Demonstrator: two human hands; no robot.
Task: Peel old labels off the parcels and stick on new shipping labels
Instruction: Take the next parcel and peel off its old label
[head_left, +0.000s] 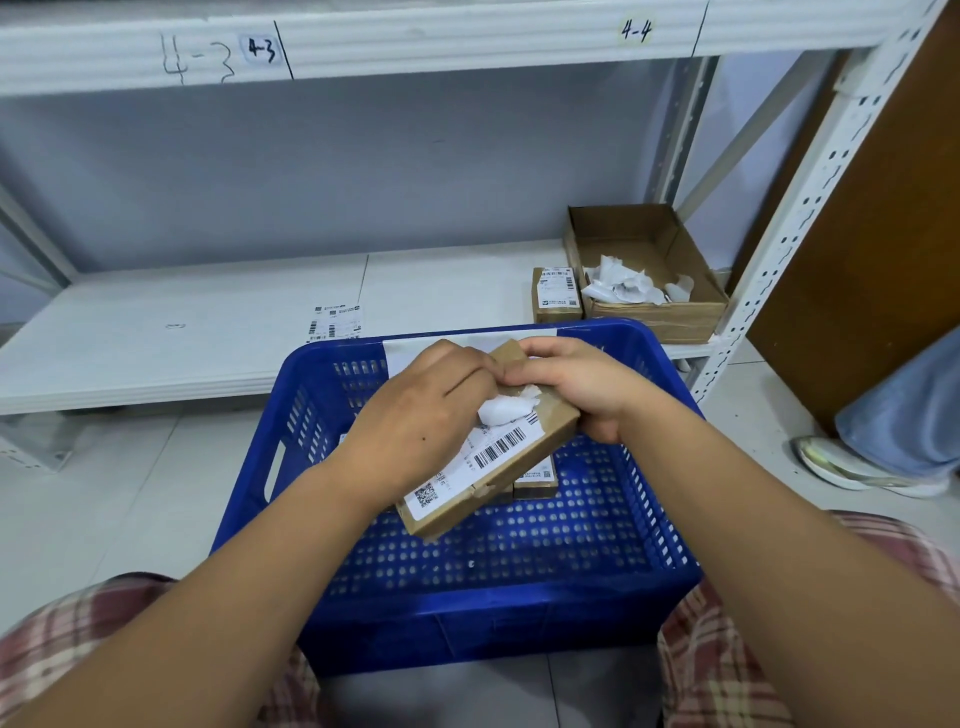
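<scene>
Head view: the person is sitting with a blue basket (467, 603) between the knees and is holding a brown parcel (553, 423) tilted above it. The right hand (571, 387) is clamping its grip round the parcel's far end, with the fingers curling over the top edge. The left hand (415, 423) is lying across the parcel's top face with its fingers curled, meeting the right grip at that far edge. It appears to be pinching the peeled part of the old label (498, 449), though the fingertips themselves are hidden from here. That peeled part is bunching into a white crumple just below where the two grips meet. The rest of the label (barcode and square code showing) is sticking flat to the parcel's face, nearer the person than either grip.

Directly under the grips, a second parcel (535, 477) is lying on the basket floor, mostly covered by the held one.

Beyond the grips, a white shelf (182, 338) is carrying a loose label sheet (336, 323), which is lying up and to the left of the left grip. Up and to the right of the right grip, a small labelled box (557, 293) is standing just beside an open cardboard carton (660, 317), which is holding crumpled paper scraps (618, 286).
</scene>
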